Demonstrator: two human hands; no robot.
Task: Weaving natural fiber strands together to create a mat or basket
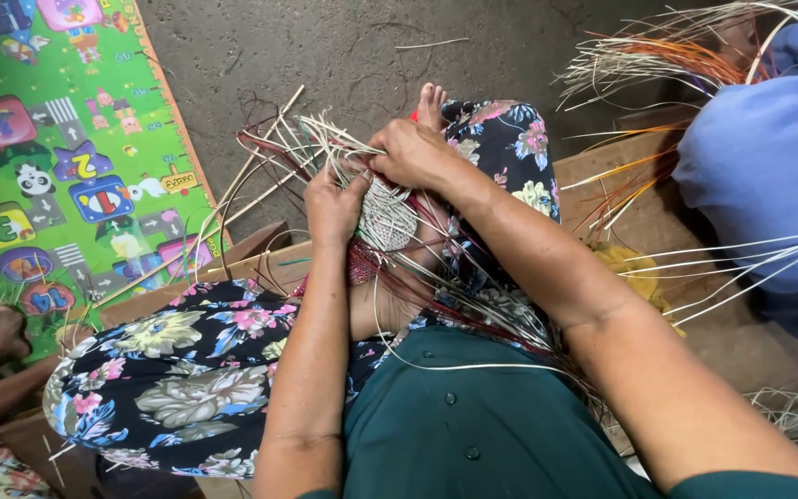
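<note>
A bare grey concrete floor is shown from above, with a low wooden platform on which the person is seated. Nearest the camera, a dark green buttoned garment is seen, and over the raised knees a dark cloth printed with flowers is draped. Both forearms are extended forward over the lap. The left hand is closed around the left side of a small woven basket, pale and rounded, which is held just above the knees between the two hands. The right hand is curled over the top of the basket, its fingers pinched on the loose strips that fan out from the rim to the left and away from the body. Dark red strips are trailed from the basket down across the lap. A bare foot is visible just beyond the right hand. Further left, a green play mat with coloured pictures is laid on the floor, and another person's hand is seen at its near edge. At the far right, a person in blue clothing is seated among bundles of pale and orange strips.
</note>
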